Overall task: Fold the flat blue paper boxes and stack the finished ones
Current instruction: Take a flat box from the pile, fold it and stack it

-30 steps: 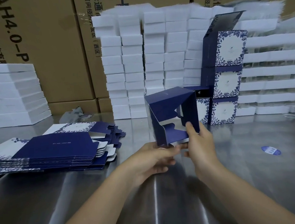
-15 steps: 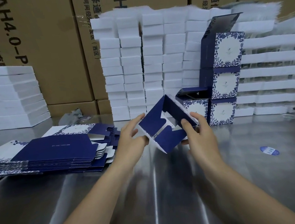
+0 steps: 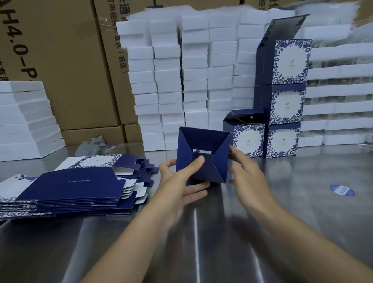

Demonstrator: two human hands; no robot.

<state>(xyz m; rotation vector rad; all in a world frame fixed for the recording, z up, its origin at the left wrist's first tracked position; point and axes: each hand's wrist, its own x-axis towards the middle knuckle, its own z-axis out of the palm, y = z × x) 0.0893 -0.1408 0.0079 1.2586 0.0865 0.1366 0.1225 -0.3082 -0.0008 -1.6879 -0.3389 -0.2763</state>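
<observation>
Above the worktop [image 3: 212,240], the blue box [image 3: 218,158] is now turned base-forward, its flaps pressed inward. It is clamped in the grip of the left hand [image 3: 178,182] and the right hand [image 3: 244,172]. Stacking is judged close.

Half-folded blue box [image 3: 202,155] held tilted — flat blanks [image 3: 72,192] piled left.

Head view: one wide-angle camera worn on the person's head, facing forward and down across the steel table [image 3: 324,231]. Near ground: forearms enter from the bottom edge, left hand [image 3: 180,184] and right hand [image 3: 247,176] holding the blue box [image 3: 219,165] at mid-frame. Far ground: white foam stacks [image 3: 169,86], brown cartons [image 3: 68,61].
</observation>
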